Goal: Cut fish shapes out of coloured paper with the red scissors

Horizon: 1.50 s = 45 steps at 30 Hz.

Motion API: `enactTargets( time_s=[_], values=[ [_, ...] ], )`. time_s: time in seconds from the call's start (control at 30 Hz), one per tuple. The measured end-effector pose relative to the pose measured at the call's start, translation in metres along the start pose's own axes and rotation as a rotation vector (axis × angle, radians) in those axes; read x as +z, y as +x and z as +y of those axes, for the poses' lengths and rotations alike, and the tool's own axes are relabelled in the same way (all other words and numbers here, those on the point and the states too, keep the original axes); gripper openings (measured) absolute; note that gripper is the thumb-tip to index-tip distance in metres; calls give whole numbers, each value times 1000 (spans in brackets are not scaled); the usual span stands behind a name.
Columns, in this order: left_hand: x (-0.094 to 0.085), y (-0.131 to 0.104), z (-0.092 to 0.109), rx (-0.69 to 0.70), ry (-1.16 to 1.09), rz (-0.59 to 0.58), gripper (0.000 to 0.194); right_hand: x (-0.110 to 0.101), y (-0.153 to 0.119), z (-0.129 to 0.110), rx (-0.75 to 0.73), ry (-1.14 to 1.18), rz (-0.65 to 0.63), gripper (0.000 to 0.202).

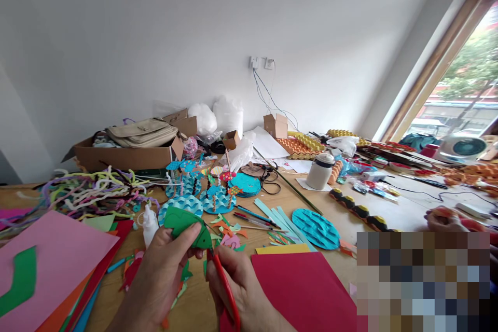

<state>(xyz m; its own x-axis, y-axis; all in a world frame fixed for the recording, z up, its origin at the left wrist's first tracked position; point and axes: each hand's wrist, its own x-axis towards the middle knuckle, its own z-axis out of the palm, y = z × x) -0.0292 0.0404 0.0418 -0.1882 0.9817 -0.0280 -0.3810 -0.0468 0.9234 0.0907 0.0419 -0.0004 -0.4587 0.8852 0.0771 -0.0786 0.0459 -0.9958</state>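
My left hand [171,251] pinches a piece of green paper [182,220] with a fish-like outline drawn on it, thumb on top. In my right hand [237,275] is a pair of red-handled scissors [226,285], their blades at the right edge of the green paper. Paper scraps [229,228] in orange, green and pink lie just beyond and below my hands. A white glue bottle [149,225] stands left of the green paper. Sheets of red paper [299,280] lie to the right of the scissors.
Coloured paper sheets [66,249] are stacked at left, pipe cleaners [97,192] behind them. Blue discs with paper fish [181,207] stand ahead. A blue wavy disc [316,228], a white jar [319,172] and a cardboard box [124,158] are farther off. Another person's hand [445,218] is at right.
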Motion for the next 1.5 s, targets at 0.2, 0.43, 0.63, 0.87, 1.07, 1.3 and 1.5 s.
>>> enactTargets(
  time_s=[0.2, 0.43, 0.63, 0.87, 1.07, 1.3, 1.5],
  values=[
    [1, -1, 3, -5, -5, -6, 20, 1, 0, 0, 26, -13, 9, 44],
    [-2, 0, 0, 5, -11, 1, 16, -1, 0, 3, -15, -25, -6, 45],
    [-7, 0, 2, -3, 9, -11, 10, -1, 1, 12, -38, -49, 0, 38],
    [-11, 5, 4, -27, 40, -64, 12, -4, 2, 14, -63, -112, 1, 30],
    [-13, 2, 11, -45, 133, -87, 16, -7, -1, 2, -38, -188, -47, 24],
    [-17, 3, 13, -29, 191, -167, 15, -7, -4, -3, -14, -162, -67, 22],
    [-16, 4, 13, -46, 189, -171, 15, -6, -3, -3, -18, -182, -54, 22]
  ],
)
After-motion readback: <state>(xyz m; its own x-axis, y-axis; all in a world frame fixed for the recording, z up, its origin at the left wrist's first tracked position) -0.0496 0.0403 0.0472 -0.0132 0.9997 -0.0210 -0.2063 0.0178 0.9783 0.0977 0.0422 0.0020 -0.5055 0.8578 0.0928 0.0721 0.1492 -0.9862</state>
